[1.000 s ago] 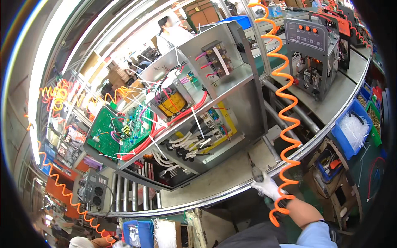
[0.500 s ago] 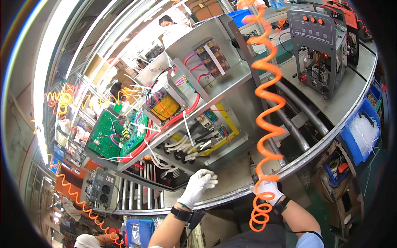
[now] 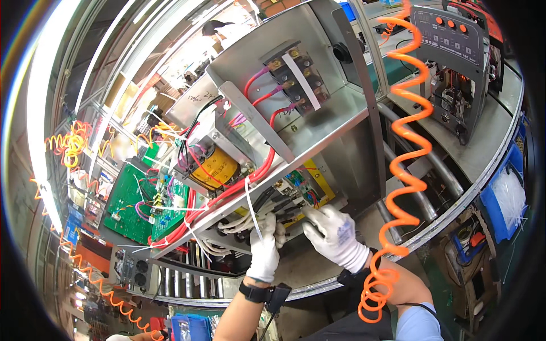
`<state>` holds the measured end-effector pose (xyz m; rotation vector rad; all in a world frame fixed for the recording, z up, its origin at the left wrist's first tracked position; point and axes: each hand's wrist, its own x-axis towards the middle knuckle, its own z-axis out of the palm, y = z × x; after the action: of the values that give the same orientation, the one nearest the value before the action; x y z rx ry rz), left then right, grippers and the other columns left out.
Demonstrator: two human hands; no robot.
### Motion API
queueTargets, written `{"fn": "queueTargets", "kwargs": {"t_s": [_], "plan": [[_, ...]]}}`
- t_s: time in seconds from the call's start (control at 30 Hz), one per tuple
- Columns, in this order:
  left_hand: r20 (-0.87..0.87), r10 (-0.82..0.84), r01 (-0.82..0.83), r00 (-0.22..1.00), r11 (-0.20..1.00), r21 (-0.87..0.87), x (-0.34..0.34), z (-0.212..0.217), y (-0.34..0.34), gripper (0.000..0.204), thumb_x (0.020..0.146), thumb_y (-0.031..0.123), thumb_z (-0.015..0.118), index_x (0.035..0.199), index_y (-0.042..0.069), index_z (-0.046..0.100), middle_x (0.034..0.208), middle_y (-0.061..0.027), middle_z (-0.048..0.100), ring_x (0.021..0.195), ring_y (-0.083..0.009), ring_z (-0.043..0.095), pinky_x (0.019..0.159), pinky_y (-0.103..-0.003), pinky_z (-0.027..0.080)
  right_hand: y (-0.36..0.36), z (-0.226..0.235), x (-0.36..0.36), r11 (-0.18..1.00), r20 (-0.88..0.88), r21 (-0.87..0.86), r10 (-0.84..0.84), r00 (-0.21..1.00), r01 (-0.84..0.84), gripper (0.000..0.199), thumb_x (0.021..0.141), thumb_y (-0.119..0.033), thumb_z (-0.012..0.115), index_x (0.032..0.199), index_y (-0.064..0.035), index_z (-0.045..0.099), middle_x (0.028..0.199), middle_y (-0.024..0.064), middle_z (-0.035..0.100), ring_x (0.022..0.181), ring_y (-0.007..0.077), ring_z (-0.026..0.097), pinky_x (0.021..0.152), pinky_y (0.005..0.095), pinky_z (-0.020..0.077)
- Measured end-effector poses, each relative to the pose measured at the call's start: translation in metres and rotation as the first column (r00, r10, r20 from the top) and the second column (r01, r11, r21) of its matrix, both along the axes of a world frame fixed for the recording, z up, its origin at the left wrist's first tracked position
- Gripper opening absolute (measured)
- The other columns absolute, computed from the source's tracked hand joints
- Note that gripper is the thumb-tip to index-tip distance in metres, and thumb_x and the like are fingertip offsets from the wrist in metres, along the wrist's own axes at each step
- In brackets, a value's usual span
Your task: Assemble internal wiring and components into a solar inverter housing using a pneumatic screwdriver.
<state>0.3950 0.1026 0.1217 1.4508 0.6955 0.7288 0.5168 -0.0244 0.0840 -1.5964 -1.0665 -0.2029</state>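
Note:
A metal welder-like chassis (image 3: pixel 324 136) stands tilted across the middle, its lower bay facing me. Inside that bay run white and black cables (image 3: pixel 239 224) beside a small circuit board (image 3: pixel 298 184) with a yellow edge. My left hand (image 3: pixel 264 253), in a white glove, is at these cables with its fingers curled in; what they grip is hidden. To its right, my gloved right hand (image 3: pixel 338 236) reaches to the bay's lower edge, thumb and fingers apart, with nothing visible between them. A white cable tie (image 3: pixel 253 207) hangs from the red cable bundle (image 3: pixel 227 193) above my left hand.
An orange coiled hose (image 3: pixel 406 170) hangs in front of my right forearm. Steel rollers (image 3: pixel 421 187) run under the chassis. A second grey unit (image 3: pixel 455 74) stands at the back right. Blue bins (image 3: pixel 500 204) hold white ties at the right. A green board (image 3: pixel 128 199) sits at the left.
Both hands have moved up to the bay, the right one from beside a dark upright tool near the hose. My view has shifted closer to the chassis; the hose appears farther right.

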Motion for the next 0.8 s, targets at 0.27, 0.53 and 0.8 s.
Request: {"fn": "queueTargets", "kwargs": {"t_s": [0.27,0.53,0.8], "plan": [[-0.012,-0.046,0.042,0.999,0.971,-0.235,-0.025,0.008,-0.015,0.032,0.099,0.036,0.057,0.082,0.009,0.056,0.064,-0.0012,0.056,0.051,-0.0061,0.048,0.048,-0.017,0.038,0.039,0.009,0.034,0.994,0.073,-0.045,0.101,0.992,-0.098,0.035,0.081,-0.01,0.064,0.115,-0.0042,0.064,0.096,0.0178,0.064,0.086,0.0361,0.062,0.077,0.0422,0.0504],[-0.162,-0.11,0.083,0.981,0.983,-0.165,-0.041,0.002,-0.01,0.043,0.099,0.041,0.056,0.075,0.007,0.064,0.06,0.0003,0.06,0.048,-0.0042,0.05,0.047,-0.018,0.038,0.038,0.006,0.028,0.937,-0.587,0.0,0.283,0.758,-0.35,0.025,0.09,-0.02,0.064,0.105,-0.0003,0.064,0.082,0.0085,0.068,0.072,0.0189,0.066,0.064,0.0292,0.0514],[-0.154,-0.247,0.212,0.957,0.954,-0.21,-0.057,0.016,-0.015,0.044,0.102,0.043,0.049,0.102,0.004,0.068,0.067,0.0038,0.059,0.053,-0.0013,0.049,0.05,-0.017,0.037,0.045,0.009,0.033,0.727,-0.841,-0.214,0.203,0.501,-0.652,0.042,0.095,-0.044,0.055,0.099,-0.0025,0.063,0.069,0.0034,0.062,0.052,0.0087,0.057,0.043,0.0212,0.0387]]}}
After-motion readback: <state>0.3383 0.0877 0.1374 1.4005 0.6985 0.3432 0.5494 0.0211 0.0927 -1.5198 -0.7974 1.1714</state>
